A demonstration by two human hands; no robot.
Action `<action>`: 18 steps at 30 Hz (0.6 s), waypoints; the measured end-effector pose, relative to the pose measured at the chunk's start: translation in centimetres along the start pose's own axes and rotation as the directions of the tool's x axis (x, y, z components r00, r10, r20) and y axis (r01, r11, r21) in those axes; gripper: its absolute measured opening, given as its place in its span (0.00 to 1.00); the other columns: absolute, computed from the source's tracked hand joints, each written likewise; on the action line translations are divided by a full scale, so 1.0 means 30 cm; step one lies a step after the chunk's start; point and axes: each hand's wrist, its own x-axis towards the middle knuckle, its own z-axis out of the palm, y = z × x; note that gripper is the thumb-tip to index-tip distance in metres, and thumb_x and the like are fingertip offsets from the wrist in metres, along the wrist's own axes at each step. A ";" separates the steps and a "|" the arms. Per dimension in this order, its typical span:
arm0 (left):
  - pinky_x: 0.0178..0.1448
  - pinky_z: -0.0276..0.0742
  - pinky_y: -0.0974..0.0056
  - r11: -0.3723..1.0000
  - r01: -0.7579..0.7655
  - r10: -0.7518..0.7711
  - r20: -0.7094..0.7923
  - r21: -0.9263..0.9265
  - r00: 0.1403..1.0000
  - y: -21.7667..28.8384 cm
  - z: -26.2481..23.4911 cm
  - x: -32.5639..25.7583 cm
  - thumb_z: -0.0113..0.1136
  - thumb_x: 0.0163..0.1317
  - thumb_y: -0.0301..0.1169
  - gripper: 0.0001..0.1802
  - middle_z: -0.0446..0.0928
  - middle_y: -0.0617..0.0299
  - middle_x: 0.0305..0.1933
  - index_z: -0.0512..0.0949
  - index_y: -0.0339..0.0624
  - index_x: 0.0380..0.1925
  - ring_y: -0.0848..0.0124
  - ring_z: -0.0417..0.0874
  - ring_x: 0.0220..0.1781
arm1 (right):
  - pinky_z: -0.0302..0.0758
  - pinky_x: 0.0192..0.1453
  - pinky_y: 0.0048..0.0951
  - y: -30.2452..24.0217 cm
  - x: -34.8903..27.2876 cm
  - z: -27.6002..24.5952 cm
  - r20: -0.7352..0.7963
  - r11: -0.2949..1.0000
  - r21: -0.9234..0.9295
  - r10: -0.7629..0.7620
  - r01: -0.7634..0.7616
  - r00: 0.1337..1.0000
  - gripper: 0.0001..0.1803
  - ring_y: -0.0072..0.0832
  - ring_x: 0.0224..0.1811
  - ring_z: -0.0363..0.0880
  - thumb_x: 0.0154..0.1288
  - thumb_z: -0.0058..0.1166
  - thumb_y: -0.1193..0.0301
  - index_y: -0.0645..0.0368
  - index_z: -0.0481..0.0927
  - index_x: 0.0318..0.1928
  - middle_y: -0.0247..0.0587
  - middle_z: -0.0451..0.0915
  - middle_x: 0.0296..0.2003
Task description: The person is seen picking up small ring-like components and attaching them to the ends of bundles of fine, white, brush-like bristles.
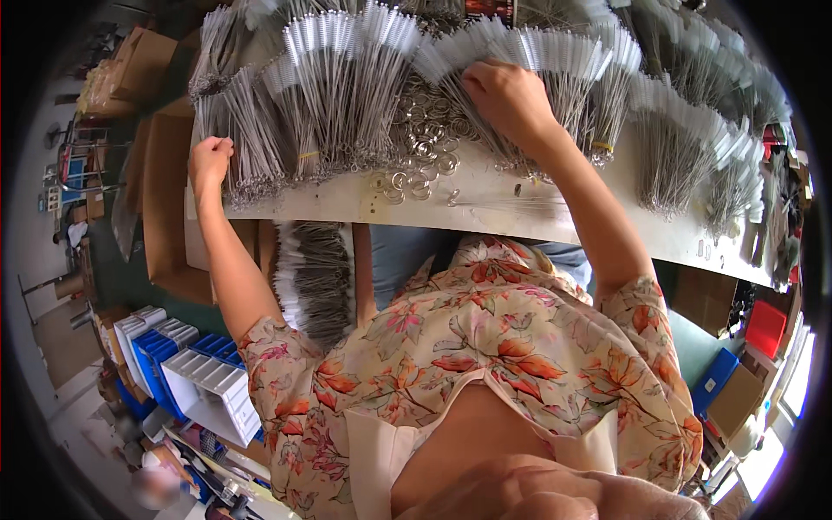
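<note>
Bundles of thin wire cleaning brushes (347, 104) with white bristle heads lie in rows along the table. At the table's left end my left hand (211, 160) is closed, thumb and fingers pressed together beside the leftmost bundles; what it pinches, if anything, is hidden. Over a bundle right of the middle, my right hand (510, 97) has its fingers curled down onto the white bristle heads (459, 56). Its fingertips are hidden, so I cannot make out what they grip. Between the bundles sits a loose pile of metal rings (425, 152).
A few single wires (511, 204) lie near the front edge of the white table (329, 206). More brush bundles (685, 143) are at the right. An open cardboard box (169, 217) stands left of the table; below are brushes in a box (316, 277) and white and blue bins (212, 390).
</note>
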 end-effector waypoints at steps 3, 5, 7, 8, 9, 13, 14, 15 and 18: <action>0.40 0.73 0.62 0.991 0.012 -0.002 -0.073 0.133 0.997 0.061 -0.032 -0.053 0.55 0.54 0.40 0.12 0.81 0.65 0.29 0.80 0.44 0.29 0.67 0.81 0.34 | 0.76 0.35 0.41 0.005 0.038 0.048 0.273 0.961 -0.269 0.131 -0.055 0.953 0.15 0.42 0.28 0.79 0.54 0.55 0.60 0.60 0.76 0.26 0.45 0.78 0.25; 0.43 0.73 0.61 0.974 0.047 -0.022 -0.117 0.222 0.993 0.116 -0.070 -0.108 0.54 0.53 0.40 0.11 0.81 0.67 0.30 0.80 0.48 0.29 0.65 0.81 0.36 | 0.76 0.35 0.41 -0.015 0.035 0.057 0.229 0.960 -0.269 0.137 -0.073 0.964 0.11 0.43 0.29 0.80 0.52 0.52 0.65 0.60 0.78 0.26 0.47 0.79 0.27; 0.44 0.73 0.61 0.977 0.055 -0.026 -0.142 0.206 0.990 0.115 -0.066 -0.108 0.54 0.54 0.39 0.10 0.81 0.67 0.29 0.79 0.49 0.30 0.65 0.81 0.36 | 0.77 0.35 0.42 -0.030 0.026 0.048 0.187 0.954 -0.281 0.162 -0.105 0.969 0.09 0.45 0.30 0.80 0.50 0.48 0.70 0.59 0.80 0.26 0.48 0.80 0.28; 0.45 0.73 0.60 0.980 0.061 -0.029 -0.164 0.189 0.986 0.112 -0.060 -0.103 0.54 0.54 0.39 0.10 0.81 0.67 0.29 0.79 0.50 0.31 0.66 0.81 0.37 | 0.77 0.35 0.42 -0.035 0.024 0.034 0.202 0.945 -0.297 0.200 -0.134 0.959 0.08 0.45 0.30 0.81 0.50 0.47 0.70 0.59 0.79 0.25 0.48 0.80 0.27; 0.39 0.75 0.63 0.993 0.047 -0.021 -0.219 0.113 0.975 0.073 -0.052 -0.087 0.52 0.55 0.35 0.10 0.81 0.65 0.28 0.78 0.47 0.36 0.67 0.82 0.32 | 0.77 0.35 0.42 -0.042 0.028 0.017 0.217 0.939 -0.306 0.230 -0.158 0.949 0.08 0.45 0.30 0.81 0.49 0.47 0.71 0.59 0.79 0.25 0.49 0.80 0.26; 0.29 0.75 0.68 0.958 -0.013 -0.075 -0.296 -0.285 0.952 0.271 -0.073 -0.215 0.50 0.56 0.29 0.11 0.80 0.63 0.27 0.76 0.41 0.39 0.72 0.79 0.24 | 0.77 0.34 0.42 -0.025 0.026 -0.021 0.225 0.921 -0.332 0.287 -0.204 0.931 0.09 0.45 0.28 0.81 0.50 0.46 0.71 0.59 0.79 0.25 0.50 0.79 0.23; 0.25 0.73 0.70 0.940 -0.097 -0.011 -0.315 -0.327 0.949 0.298 -0.066 -0.223 0.49 0.57 0.28 0.11 0.80 0.62 0.27 0.75 0.40 0.40 0.74 0.77 0.21 | 0.77 0.33 0.41 -0.022 0.021 -0.028 0.183 0.926 -0.318 0.268 -0.201 0.946 0.09 0.45 0.27 0.81 0.50 0.46 0.71 0.59 0.79 0.25 0.51 0.79 0.22; 0.21 0.70 0.72 0.914 -0.178 0.049 -0.336 -0.365 0.940 0.326 -0.061 -0.235 0.48 0.58 0.27 0.12 0.79 0.61 0.27 0.74 0.38 0.41 0.76 0.74 0.18 | 0.77 0.32 0.41 -0.021 0.015 -0.034 0.143 0.933 -0.303 0.248 -0.196 0.958 0.09 0.45 0.26 0.81 0.50 0.46 0.71 0.60 0.79 0.25 0.51 0.79 0.21; 0.32 0.71 0.71 0.797 -0.305 0.189 -0.265 -0.521 0.946 0.403 0.020 -0.190 0.53 0.58 0.31 0.10 0.79 0.63 0.27 0.77 0.40 0.37 0.77 0.76 0.25 | 0.77 0.31 0.40 -0.005 0.007 -0.102 0.089 0.915 -0.250 0.346 -0.316 0.934 0.09 0.46 0.25 0.80 0.50 0.47 0.69 0.60 0.79 0.26 0.52 0.79 0.22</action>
